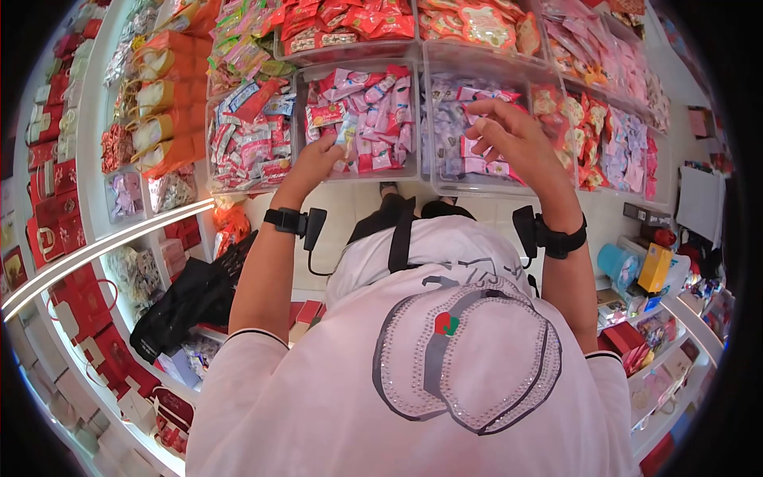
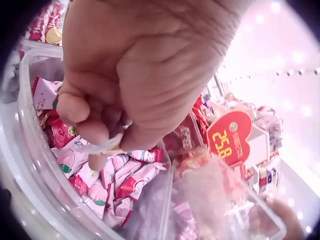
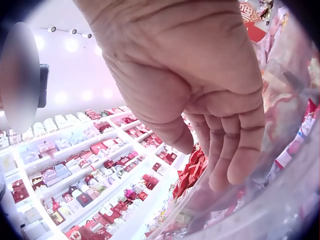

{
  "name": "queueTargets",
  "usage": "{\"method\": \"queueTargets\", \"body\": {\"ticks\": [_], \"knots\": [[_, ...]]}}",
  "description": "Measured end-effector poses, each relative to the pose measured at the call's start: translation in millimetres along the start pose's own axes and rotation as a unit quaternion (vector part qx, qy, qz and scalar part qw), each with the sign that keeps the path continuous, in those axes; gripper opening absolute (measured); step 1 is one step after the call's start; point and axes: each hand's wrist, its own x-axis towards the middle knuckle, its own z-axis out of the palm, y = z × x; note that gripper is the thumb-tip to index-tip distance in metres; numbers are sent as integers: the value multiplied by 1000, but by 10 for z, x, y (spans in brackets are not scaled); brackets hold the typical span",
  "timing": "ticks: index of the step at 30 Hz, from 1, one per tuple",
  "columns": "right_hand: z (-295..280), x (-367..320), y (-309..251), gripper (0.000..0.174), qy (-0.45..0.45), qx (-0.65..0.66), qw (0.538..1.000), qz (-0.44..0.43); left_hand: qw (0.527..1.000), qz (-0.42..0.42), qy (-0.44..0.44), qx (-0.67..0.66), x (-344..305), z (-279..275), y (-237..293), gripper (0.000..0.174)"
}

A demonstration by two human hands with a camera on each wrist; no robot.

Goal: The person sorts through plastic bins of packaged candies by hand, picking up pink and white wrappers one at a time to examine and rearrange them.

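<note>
My left hand [image 1: 319,161] is over a clear bin [image 1: 297,119] of pink wrapped candies [image 1: 385,111]. Its thumb and fingers pinch a small pale wrapped candy [image 2: 102,148], light blue and yellow in the head view; the hand hides part of it. Over the neighbouring clear bin [image 1: 427,95], my right hand [image 1: 513,135] hovers with fingers loosely bent and nothing in them. Below that hand lie pale purple wrapped candies [image 1: 445,127] and a few pink ones [image 1: 489,167].
Red-and-white candies [image 1: 253,143] fill a bin on the left, and red packets [image 1: 350,20] fill one behind. Orange gift bags [image 1: 171,103] line the left shelf. A heart-shaped price sign [image 2: 230,139] stands beyond the bins. A bright shelf edge [image 1: 111,254] runs along the left.
</note>
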Motion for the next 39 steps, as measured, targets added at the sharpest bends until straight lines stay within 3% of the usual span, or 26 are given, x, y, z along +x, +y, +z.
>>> {"method": "queueTargets", "body": {"ticks": [8,14,17,20,23,26,29,32,35,39], "knots": [[41,46,29,35,0,-9,1000,7,979,-33,-55,-196,-76,-39,103,28],[16,26,61,36,9,-3,1000,13,982,-16,-56,-180,-25,-23,55,29],[2,13,74,36,12,4,1000,18,991,-18,-54,-118,71,-20,-26,32],[-12,22,124,36,16,-1,1000,13,994,26,18,104,277,2,-305,35],[-7,15,125,36,23,2,1000,14,957,62,64,275,278,33,-300,37],[-23,11,120,35,26,5,1000,15,916,-36,98,387,24,11,368,36],[-23,-12,109,34,29,0,999,16,932,95,187,294,154,-92,540,32],[-1,-17,86,35,38,6,999,15,865,246,248,361,668,-170,444,30],[1,-51,76,35,48,11,999,20,822,223,245,463,996,-103,393,32],[-27,-105,118,34,63,18,998,22,804,198,241,506,1150,6,265,35]]}}
